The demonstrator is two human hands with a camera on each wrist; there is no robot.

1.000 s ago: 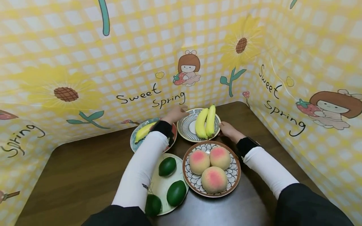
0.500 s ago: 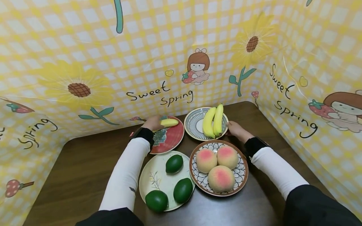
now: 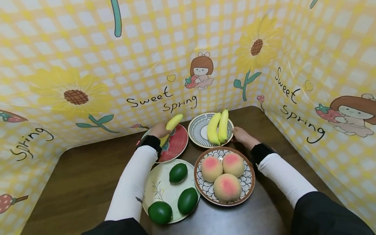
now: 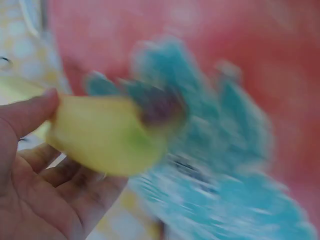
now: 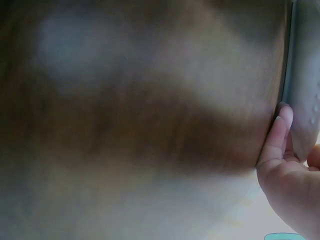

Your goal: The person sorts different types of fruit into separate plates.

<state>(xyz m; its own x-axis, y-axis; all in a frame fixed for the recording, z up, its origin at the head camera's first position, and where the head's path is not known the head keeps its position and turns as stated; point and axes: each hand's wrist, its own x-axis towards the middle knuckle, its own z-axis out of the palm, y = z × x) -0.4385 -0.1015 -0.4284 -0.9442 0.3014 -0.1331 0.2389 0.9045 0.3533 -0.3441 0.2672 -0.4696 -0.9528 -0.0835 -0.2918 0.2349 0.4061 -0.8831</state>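
Note:
My left hand (image 3: 159, 130) grips a yellow banana (image 3: 174, 121) above a red plate (image 3: 178, 142) with a teal pattern. In the left wrist view the thumb and fingers pinch the banana (image 4: 100, 132), whose tip is blurred. To the right, a striped plate (image 3: 198, 132) bears two bananas (image 3: 213, 129) lying side by side. My right hand (image 3: 245, 137) holds that plate's right rim. Seen from the right wrist, the fingers (image 5: 274, 145) lie against the plate's edge, with part of the thumb cut off by the frame.
Nearer to me, a brown-rimmed plate (image 3: 250, 182) carries three peaches (image 3: 227, 187). Left of it, a pale green plate (image 3: 149, 192) holds three green fruits (image 3: 188, 200). All stand on a dark wooden table (image 3: 88, 182), backed by a yellow checked cloth (image 3: 141, 58).
My left hand has moved left from beside the striped plate to the red plate and taken hold of the banana, which is now lifted and tilted. The right hand stays at the striped plate's rim.

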